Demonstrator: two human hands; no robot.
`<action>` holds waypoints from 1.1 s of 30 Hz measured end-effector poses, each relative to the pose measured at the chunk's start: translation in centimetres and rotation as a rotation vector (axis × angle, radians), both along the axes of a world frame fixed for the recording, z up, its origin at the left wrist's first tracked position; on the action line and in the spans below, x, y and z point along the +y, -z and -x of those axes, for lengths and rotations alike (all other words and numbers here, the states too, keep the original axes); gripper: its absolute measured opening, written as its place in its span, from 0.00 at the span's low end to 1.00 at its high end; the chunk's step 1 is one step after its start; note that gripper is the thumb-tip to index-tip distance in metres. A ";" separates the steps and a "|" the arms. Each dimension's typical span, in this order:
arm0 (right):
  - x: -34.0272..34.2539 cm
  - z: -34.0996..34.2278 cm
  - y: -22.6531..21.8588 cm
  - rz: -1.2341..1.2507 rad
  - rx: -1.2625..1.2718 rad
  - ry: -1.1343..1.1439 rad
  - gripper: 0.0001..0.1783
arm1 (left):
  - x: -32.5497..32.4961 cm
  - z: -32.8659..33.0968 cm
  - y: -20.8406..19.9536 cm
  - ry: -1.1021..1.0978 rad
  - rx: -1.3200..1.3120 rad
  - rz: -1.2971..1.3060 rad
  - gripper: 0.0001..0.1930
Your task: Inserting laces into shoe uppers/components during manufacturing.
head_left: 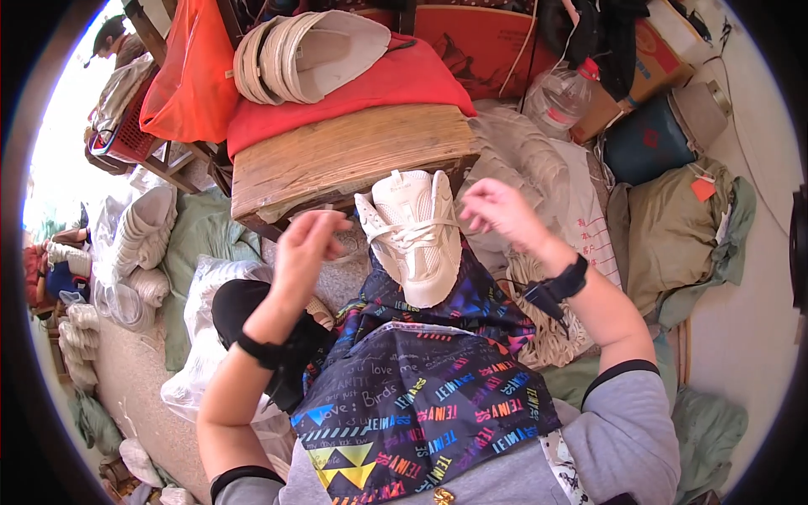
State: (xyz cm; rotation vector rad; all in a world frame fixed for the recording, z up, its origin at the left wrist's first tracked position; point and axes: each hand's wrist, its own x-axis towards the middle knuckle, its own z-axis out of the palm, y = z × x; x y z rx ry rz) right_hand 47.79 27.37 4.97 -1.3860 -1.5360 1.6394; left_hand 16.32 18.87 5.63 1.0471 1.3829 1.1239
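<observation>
A cream mesh sneaker upper (418, 261) rests on my patterned apron between my knees, its toe toward me and its tongue pointing away. A cream shoelace (414, 231) is threaded across its front. My left hand (310, 246) is raised to the left of the upper, fingers bent and pressed together. On the other side, my right hand (503, 215) is lifted with thumb and fingers drawn into a pinch. Both hands are apart from the upper's body. Whether either pinches a lace end is too fine to make out.
Just beyond the upper stands a wooden bench (353, 156) with a red cloth and stacked pale uppers (307, 59). A bundle of cream laces (543, 311) hangs by my right knee. Bagged uppers (147, 223) lie at left; a plastic bottle (562, 97) is back right. Another person is far left.
</observation>
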 end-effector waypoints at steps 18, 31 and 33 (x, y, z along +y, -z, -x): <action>-0.5 5.5 -2.8 -0.928 -0.733 -0.478 0.05 | -0.1 -4.5 2.6 0.131 -0.071 0.183 0.12; 1.9 5.0 -4.9 -1.406 -0.679 -0.820 0.08 | 2.3 -3.7 -1.9 0.362 1.132 -0.503 0.10; 2.9 4.5 -4.5 -1.419 -0.607 -0.850 0.11 | 3.3 -3.1 -2.4 0.441 0.976 -0.683 0.14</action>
